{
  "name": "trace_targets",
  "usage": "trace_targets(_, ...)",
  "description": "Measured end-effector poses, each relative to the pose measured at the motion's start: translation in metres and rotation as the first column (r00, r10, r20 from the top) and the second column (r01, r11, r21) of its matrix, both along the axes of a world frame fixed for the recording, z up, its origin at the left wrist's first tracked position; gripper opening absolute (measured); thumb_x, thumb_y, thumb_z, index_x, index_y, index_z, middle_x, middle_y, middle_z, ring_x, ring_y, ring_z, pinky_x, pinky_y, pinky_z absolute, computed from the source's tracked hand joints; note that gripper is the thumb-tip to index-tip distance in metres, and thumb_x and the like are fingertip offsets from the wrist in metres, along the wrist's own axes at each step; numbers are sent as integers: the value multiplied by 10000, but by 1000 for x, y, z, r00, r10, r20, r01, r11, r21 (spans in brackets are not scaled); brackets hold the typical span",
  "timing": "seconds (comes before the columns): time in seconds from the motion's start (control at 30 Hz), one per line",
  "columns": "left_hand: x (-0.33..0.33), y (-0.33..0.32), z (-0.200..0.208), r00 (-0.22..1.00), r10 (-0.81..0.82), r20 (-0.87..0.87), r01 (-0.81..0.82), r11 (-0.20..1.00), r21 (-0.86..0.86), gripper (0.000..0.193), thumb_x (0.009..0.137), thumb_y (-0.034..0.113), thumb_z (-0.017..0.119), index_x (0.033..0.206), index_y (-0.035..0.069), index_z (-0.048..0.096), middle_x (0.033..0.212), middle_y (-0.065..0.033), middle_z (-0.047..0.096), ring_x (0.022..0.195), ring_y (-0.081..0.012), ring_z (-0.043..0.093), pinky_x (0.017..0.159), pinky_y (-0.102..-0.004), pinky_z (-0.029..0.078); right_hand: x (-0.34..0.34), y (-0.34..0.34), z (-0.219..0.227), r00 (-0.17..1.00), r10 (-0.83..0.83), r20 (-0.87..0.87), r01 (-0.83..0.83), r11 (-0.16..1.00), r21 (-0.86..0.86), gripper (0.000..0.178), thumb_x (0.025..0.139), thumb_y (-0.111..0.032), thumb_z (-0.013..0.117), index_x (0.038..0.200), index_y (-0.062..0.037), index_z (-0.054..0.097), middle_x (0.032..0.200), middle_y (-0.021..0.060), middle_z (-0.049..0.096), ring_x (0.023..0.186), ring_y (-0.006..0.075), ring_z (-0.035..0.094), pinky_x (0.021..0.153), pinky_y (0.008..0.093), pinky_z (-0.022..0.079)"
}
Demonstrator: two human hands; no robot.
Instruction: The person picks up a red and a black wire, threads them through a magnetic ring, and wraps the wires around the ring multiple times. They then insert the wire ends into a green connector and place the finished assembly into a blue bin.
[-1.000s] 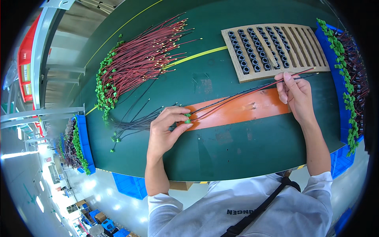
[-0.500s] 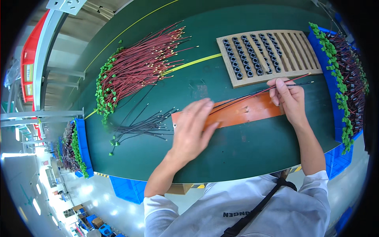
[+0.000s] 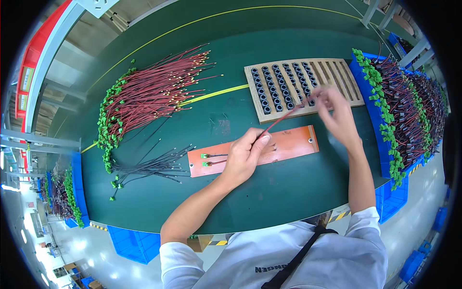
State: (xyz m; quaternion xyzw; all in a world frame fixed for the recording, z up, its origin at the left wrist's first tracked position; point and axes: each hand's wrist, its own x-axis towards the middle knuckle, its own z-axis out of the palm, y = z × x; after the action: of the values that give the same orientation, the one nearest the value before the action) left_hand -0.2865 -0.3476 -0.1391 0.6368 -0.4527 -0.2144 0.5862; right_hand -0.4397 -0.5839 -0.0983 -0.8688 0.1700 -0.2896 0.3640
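Observation:
My left hand point(image 3: 246, 156) is closed round a red wire and a black wire, above an orange strip point(image 3: 291, 144). Green connectors point(image 3: 207, 164) on the wires' left ends show past the wrist side of the hand, over the strip. From my fist the red wire point(image 3: 284, 118) slants up to the right toward a wooden rack point(image 3: 356, 102). My right hand point(image 3: 336, 115), blurred, has its fingers drawn together by the wire's far end at the rack's near edge; what they pinch is unclear. Rows of black rings point(image 3: 279, 88) fill the rack's left grooves.
Red wires with green connectors point(image 3: 154, 91) lie in a large pile at the far left. Nearer is a smaller bunch of black wires point(image 3: 159, 161). Blue bins full of wired parts flank the green table, one at the right point(image 3: 380, 130), one at the left point(image 3: 79, 192).
My left hand has closed on the wires, where it was spread flat over the strip. The right hand has let the wires' middle go and moved up to the rack. The view has shifted.

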Motion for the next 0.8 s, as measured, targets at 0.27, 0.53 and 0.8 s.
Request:
trace_targets(0.27, 2, -16, 5, 909, -170, -380, 185, 983, 4, 237, 1099, 223, 540, 1087, 5, 634, 720, 41, 452, 641, -48, 376, 579, -239, 342, 28, -52, -23, 923, -335, -191, 238, 884, -401, 207, 926, -158, 734, 981, 37, 692, 1028, 201, 672, 831, 407, 680, 768, 477, 548)
trace_targets(0.53, 8, -42, 1, 754, -302, -583, 287, 950, -121, 215, 1098, 199, 541, 1105, 7, 638, 687, 52, 439, 564, -31, 361, 497, -226, 326, 23, -57, -43, 951, -308, 8, 278, 846, -455, 206, 976, -157, 688, 1061, 28, 655, 1008, 182, 671, 834, 361, 695, 724, 440, 558)
trace_targets(0.8, 4, -46, -1, 812, -222, -540, 235, 971, -48, 229, 1051, 207, 641, 1084, -5, 722, 720, 28, 576, 533, -26, 429, 459, -221, 332, 1, -5, -24, 912, -228, 342, -158, 575, 803, 297, 1067, -225, 601, 1211, 33, 637, 1066, 103, 727, 912, 167, 714, 762, 278, 573)
